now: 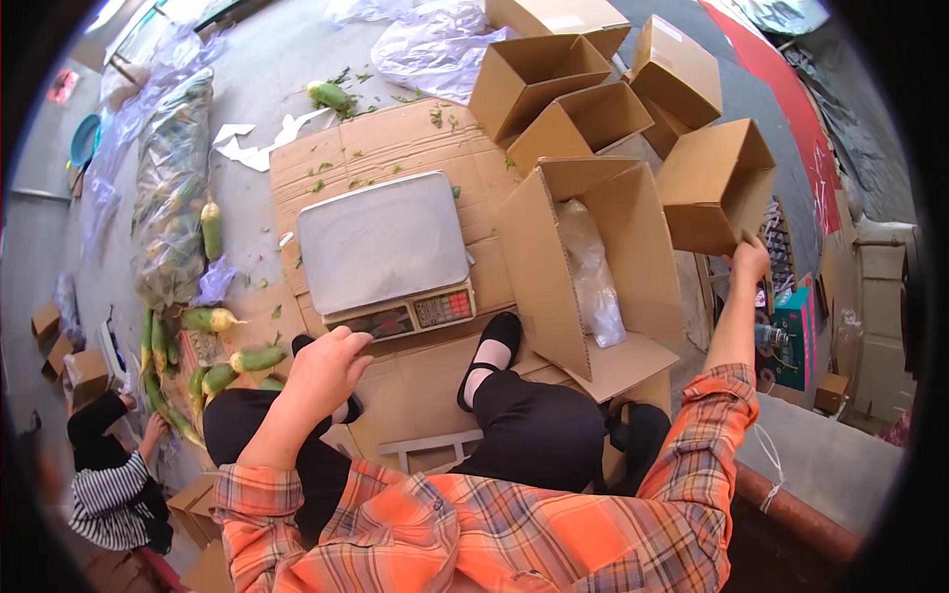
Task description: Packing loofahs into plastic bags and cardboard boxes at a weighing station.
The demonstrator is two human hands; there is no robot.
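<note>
My right hand [749, 261] grips the lower edge of an open cardboard box [698, 182] at the right, its fingers closed on the rim. My left hand [326, 370] hangs above my knee, close to the near left corner of a digital scale [384, 237]. Its fingers are loosely stretched out and hold nothing. Nothing lies on the scale's metal plate. Between the scale and the held box stands a taller open carton [539, 267] with a clear plastic bag [591, 272] inside.
More cardboard boxes [539, 84] cluster at the back right. Several green radishes [222, 381] lie at the left, beside a long filled plastic bag [170, 198]. One radish [331, 97] rests farther back. Flattened cardboard [395, 138] covers the floor. Another person [119, 494] works at the lower left.
</note>
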